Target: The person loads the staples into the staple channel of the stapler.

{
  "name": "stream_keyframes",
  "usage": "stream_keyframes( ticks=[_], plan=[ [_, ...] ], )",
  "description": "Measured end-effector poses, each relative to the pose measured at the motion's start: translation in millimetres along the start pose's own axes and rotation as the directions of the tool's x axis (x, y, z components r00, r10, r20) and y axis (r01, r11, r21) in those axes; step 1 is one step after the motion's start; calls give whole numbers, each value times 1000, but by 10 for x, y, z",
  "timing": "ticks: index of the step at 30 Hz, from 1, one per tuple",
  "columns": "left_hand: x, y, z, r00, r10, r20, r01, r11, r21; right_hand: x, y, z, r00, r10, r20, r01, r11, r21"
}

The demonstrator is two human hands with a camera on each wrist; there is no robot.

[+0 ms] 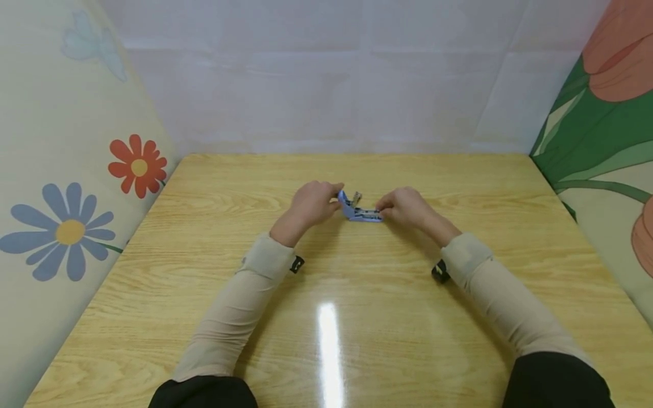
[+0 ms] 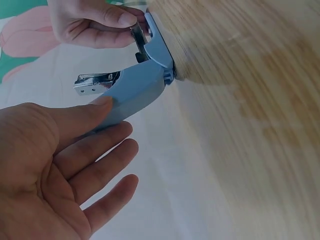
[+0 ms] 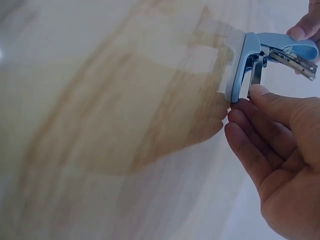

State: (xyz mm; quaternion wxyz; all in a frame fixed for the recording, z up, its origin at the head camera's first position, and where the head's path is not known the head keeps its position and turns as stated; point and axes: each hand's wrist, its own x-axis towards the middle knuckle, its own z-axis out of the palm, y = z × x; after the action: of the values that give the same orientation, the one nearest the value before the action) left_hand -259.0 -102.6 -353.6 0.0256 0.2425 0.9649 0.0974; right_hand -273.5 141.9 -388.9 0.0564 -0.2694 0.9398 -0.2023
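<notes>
Left hand (image 2: 70,165) pinches the stapler (image 1: 349,212) by its top (image 2: 135,90), right hand (image 3: 290,155) its base (image 3: 243,70); seemingly an opening step, calling for steadiness.

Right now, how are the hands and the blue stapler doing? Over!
Left hand pinching blue stapler by its raised top. Right hand touching its other end. Stapler swung open, base on table. Nothing seen blocking either hand.

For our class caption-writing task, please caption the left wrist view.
Left grip and right grip hold an opened blue stapler at opposite ends on a wood-grain table.
</notes>
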Motion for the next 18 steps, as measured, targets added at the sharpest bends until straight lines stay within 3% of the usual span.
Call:
stream_keyframes(
  ticks=[10,18],
  plan=[
    [97,140,27,997,50,-60,-50,999,5,1,4,-10,1000,-15,-21,15,999,31],
    [141,182,43,996,56,-62,-57,998,-2,-10,7,-8,1000,-3,-21,4,999,35]
  ],
)
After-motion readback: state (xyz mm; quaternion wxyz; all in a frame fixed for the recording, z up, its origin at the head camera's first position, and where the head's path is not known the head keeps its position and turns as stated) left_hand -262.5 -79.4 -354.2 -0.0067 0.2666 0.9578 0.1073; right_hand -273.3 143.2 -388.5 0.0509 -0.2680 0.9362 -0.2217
